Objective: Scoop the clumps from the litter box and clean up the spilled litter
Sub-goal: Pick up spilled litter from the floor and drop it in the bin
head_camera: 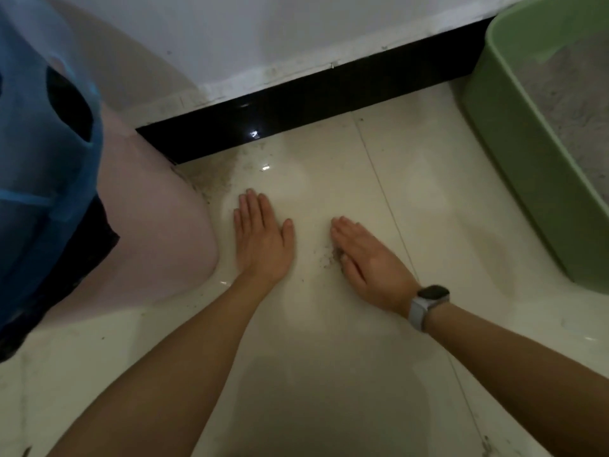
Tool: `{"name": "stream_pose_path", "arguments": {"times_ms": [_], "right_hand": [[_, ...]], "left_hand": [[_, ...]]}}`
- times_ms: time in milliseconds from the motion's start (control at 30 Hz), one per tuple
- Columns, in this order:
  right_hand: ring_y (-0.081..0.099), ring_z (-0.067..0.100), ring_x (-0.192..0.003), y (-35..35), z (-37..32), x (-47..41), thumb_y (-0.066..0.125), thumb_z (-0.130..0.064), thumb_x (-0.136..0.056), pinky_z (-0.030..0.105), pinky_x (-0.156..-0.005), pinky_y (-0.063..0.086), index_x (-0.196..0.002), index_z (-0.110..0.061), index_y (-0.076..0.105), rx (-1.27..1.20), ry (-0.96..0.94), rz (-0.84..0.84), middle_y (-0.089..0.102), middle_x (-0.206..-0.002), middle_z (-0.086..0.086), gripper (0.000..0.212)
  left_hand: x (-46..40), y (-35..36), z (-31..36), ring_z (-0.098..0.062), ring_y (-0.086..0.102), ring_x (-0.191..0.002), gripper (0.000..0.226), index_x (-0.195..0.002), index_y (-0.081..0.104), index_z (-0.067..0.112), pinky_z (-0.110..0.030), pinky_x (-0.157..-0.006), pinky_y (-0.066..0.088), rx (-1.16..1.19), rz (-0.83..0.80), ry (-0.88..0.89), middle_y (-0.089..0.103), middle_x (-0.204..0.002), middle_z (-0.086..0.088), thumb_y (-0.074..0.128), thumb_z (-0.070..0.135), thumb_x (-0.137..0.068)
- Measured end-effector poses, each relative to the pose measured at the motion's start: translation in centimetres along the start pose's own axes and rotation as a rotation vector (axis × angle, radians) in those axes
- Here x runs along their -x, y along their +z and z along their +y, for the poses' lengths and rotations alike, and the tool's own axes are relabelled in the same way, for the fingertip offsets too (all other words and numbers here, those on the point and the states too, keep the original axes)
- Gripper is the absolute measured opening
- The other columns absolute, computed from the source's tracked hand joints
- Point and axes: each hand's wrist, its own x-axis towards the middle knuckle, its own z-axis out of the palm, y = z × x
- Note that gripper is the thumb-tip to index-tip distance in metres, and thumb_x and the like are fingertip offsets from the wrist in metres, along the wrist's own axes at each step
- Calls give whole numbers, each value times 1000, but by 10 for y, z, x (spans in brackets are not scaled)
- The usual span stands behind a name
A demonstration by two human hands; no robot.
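Note:
Both my hands lie flat on the cream tile floor. My left hand [262, 237] has straight fingers pointing toward the wall, just right of a pink bin. My right hand [365, 258], a watch on its wrist, is angled inward with its edge against a small pile of grey spilled litter [329, 253]. More spilled litter [217, 174] is scattered in the corner by the black baseboard. The green litter box [514, 166], holding grey litter [580, 103], stands at the right.
A pink bin [158, 219] lined with a blue plastic bag [43, 159] stands at the left. A black baseboard [296, 103] and white wall run behind. A tile seam [385, 199] crosses the floor between hands and box.

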Motion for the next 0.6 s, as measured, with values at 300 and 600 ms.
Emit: {"name": "stream_pose_path", "arguments": {"times_ms": [300,600], "right_hand": [[-1,28,-144,-40,46,-81,25,-23,-98,32,-115,-5,-146,-2,6,226,337,107,1,-155,18,56],[-2,29,-144,-16,28,-126,11,-35,-90,31,-114,-8,-145,1,4,284,274,20,0,-154,20,67]], "left_hand": [[31,0,-12,-30,8,-143,65,-144,22,-3,-34,-117,-2,39,128,140,16,-152,-21,17,33,-90],[-6,6,-3,-33,-3,-143,80,-145,7,-5,-38,-115,-8,83,115,-225,0,-153,-25,0,45,-83]]}}
